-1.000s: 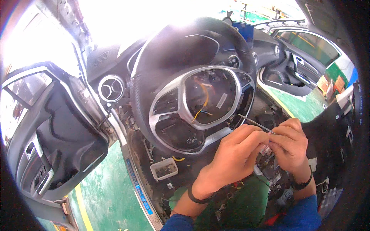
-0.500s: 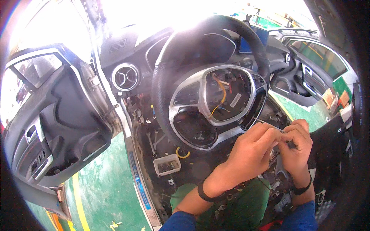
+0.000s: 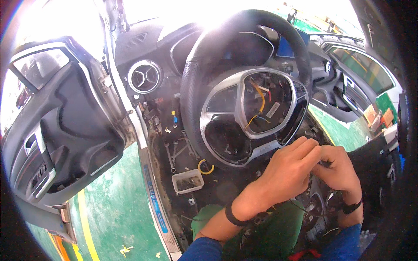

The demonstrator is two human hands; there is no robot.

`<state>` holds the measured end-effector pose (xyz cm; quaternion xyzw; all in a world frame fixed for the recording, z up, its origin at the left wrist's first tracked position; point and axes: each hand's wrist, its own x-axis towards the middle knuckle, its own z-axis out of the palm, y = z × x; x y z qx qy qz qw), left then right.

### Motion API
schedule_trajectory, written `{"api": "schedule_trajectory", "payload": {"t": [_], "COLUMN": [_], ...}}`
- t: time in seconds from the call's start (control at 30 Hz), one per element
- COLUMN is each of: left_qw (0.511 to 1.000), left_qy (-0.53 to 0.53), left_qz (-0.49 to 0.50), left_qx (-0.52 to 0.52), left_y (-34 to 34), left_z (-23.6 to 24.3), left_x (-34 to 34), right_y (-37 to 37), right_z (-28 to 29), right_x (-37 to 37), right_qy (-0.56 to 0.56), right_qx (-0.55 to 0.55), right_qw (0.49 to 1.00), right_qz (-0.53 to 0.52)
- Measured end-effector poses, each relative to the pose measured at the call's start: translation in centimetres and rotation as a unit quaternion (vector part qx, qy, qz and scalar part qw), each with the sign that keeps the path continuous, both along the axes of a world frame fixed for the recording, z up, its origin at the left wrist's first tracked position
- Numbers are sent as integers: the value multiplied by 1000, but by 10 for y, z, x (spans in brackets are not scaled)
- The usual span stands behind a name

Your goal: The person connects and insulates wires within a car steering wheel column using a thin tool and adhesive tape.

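My left hand is closed, its fingertips meeting those of my right hand, also closed, just below the lower right of the steering wheel. Between them a small dark piece shows, too hidden to make out. The wheel's centre is open, exposing yellow wiring and a white label. Both wrists carry dark bands, and my green-clad legs are beneath.
Wrenches, a yellow loop and a plastic tray of small parts lie in the stripped footwell. An open door stands left of the sill, another at far right. A screen tops the dashboard.
The thin metal rod that stuck out from my fingers toward the wheel is now hidden. My hands sit closer below the wheel, and the wheel has shifted up and right in view.
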<state>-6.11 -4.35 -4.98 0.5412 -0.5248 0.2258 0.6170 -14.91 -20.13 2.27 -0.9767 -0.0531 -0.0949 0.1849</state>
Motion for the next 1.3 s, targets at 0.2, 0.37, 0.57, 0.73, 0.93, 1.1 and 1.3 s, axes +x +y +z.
{"api": "schedule_trajectory", "payload": {"t": [0.2,0.37,0.57,0.73,0.93,1.1,1.3], "left_qw": [999,999,990,989,996,998,997], "left_qy": [-4,-13,-29,-35,-66,-61,-55], "left_qz": [28,49,138,142,57,-3,-53], "left_qx": [20,5,20,12,5,18,30], "left_y": [-1,-1,-3,-2,3,4,8], "left_z": [0,0,0,0,6,7,8], "left_x": [1,4,5,6,1,-1,-3], "right_y": [-5,3,2,-1,-27,-42,-49], "right_z": [-5,-15,-41,-47,-15,9,-9], "right_x": [3,0,-6,-19,-12,-2,-1], "right_qy": [-32,-247,-363,-195,-4,-17,-106], "right_qx": [-5,-145,-99,99,247,180,371], "right_qw": [999,958,924,971,968,983,923], "right_qz": [-25,-22,-76,-98,-38,-46,-17]}}
